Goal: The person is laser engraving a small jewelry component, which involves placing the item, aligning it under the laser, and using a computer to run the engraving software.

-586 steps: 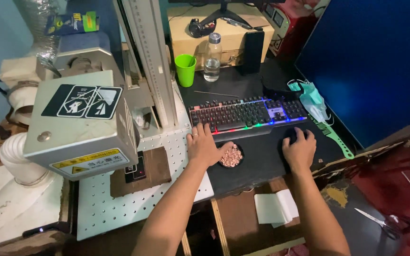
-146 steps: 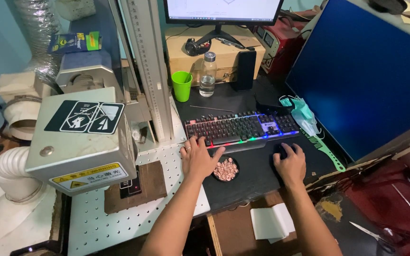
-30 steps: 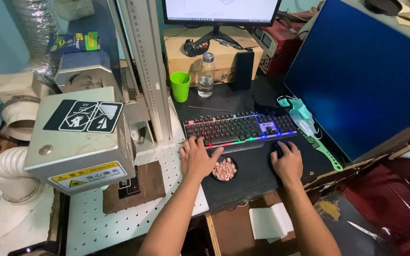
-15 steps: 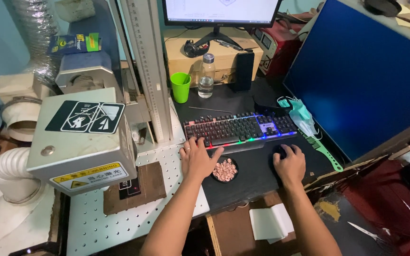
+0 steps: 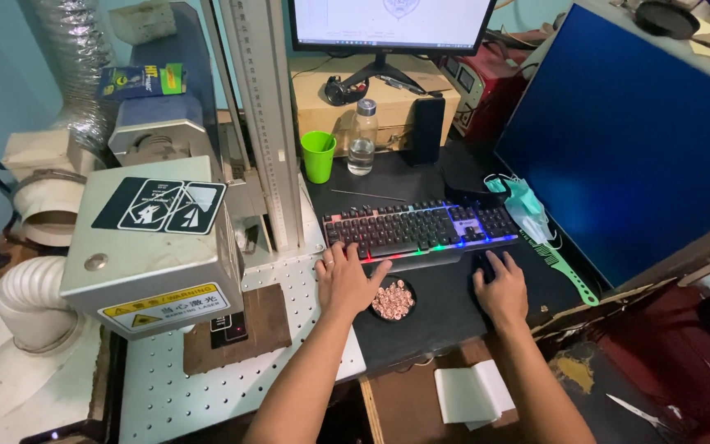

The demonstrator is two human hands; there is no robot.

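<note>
The left hand (image 5: 347,279) is being rested flat, grip released, on the lit keyboard's (image 5: 421,228) near-left edge. A mouse, mostly hidden, is being covered by the right hand (image 5: 501,288) on the black counter (image 5: 445,316), grip unclear.

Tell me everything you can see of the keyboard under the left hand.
The keyboard is black with dark keys and rainbow backlight glowing along its front edge. It lies flat on the black mat, slightly angled. The left hand rests fingers on its front left corner; the right hand lies just below its right end.
</note>
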